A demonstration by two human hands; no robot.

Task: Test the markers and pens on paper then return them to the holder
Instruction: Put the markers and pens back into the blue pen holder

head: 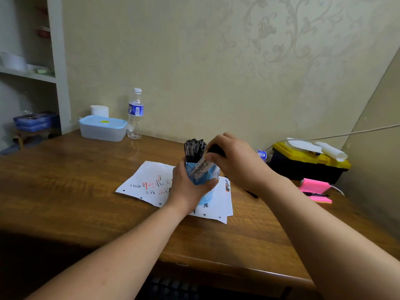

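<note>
A blue pen holder stands on white paper marked with black and red strokes. My left hand wraps around the holder from the left. Several black-capped pens stand upright in its back compartment. My right hand pinches a marker with a clear barrel and black cap; it lies tilted, its lower end inside the holder's front compartment.
On the wooden desk stand a lidded plastic box, a water bottle and a tissue roll at the back left. A black and yellow toolbox and pink sticky notes with a pen sit at the right.
</note>
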